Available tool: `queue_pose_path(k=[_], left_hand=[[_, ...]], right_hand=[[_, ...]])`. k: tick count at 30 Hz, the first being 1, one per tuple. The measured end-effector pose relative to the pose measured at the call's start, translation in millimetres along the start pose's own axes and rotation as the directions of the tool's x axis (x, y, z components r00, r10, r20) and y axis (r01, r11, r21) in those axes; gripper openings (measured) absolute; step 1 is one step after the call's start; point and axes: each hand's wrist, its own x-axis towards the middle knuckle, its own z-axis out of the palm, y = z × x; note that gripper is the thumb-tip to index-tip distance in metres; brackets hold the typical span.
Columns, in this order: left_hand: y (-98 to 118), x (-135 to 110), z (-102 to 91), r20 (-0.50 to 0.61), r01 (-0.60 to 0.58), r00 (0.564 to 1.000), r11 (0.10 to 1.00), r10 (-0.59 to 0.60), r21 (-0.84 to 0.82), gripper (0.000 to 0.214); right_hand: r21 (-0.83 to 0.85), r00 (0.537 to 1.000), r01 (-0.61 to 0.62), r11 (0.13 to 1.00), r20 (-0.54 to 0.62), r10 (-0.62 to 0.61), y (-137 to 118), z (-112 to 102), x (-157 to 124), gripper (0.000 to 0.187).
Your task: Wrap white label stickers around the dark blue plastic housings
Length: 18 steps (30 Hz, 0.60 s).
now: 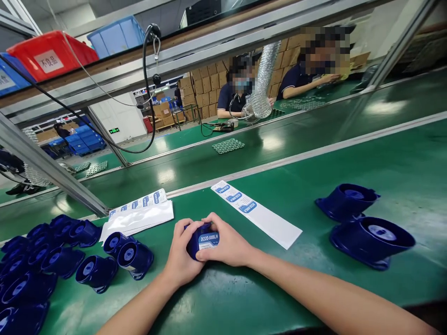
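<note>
Both of my hands close round one dark blue plastic housing [193,246] at the middle of the green bench. A blue and white label reading "DC52Q-5000L/H" [208,239] sits on its side. My left hand [183,253] wraps the housing's left side, fingers over the top. On the other side my right hand [226,242] grips it, the thumb at the label's lower edge. Just beyond lies a label strip [256,215], with several blue labels at its far end and bare white backing nearer me. The housing's underside is hidden.
Many similar blue housings [63,260] crowd the left; two more [372,242] stand at right. A stack of label sheets [139,214] lies behind the left group. A conveyor [195,160] carrying a green part sheet [228,146] runs beyond. Two people work across it. Overhead, a shelf holds a red bin [70,49].
</note>
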Motion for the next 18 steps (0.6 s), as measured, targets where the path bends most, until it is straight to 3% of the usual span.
queue_pose_path(k=[6, 11, 13, 15, 18], left_hand=[[-1.1, -0.2, -5.4, 0.027, -0.106, 0.994, 0.990, 0.104, 0.089, 0.064], [-4.3, 1.9, -5.4, -0.001, -0.174, 0.984, 0.975, 0.176, 0.140, 0.084], [-4.8, 3.1, -3.2, -0.118, -0.123, 0.983, 0.981, 0.142, 0.152, 0.087], [-5.8, 4.5, -0.1, -0.265, 0.005, 0.964, 0.994, 0.025, 0.112, 0.084], [-8.5, 6.0, 5.7, -0.355, 0.181, 0.922, 0.982, -0.154, 0.045, 0.093]], right_hand=[[0.150, 0.996, 0.088, 0.985, -0.023, -0.086, 12.1, 0.6, 9.0, 0.052], [0.366, 0.999, 0.032, 0.930, 0.021, -0.043, 13.5, -6.1, 17.3, 0.061], [0.462, 0.999, 0.039, 0.886, 0.004, -0.046, 10.9, -6.4, 18.1, 0.069], [0.555, 0.998, 0.038, 0.831, 0.020, -0.059, 9.6, -2.2, 17.4, 0.080], [0.594, 0.989, 0.032, 0.804, 0.097, -0.110, 11.2, 10.9, 15.2, 0.085]])
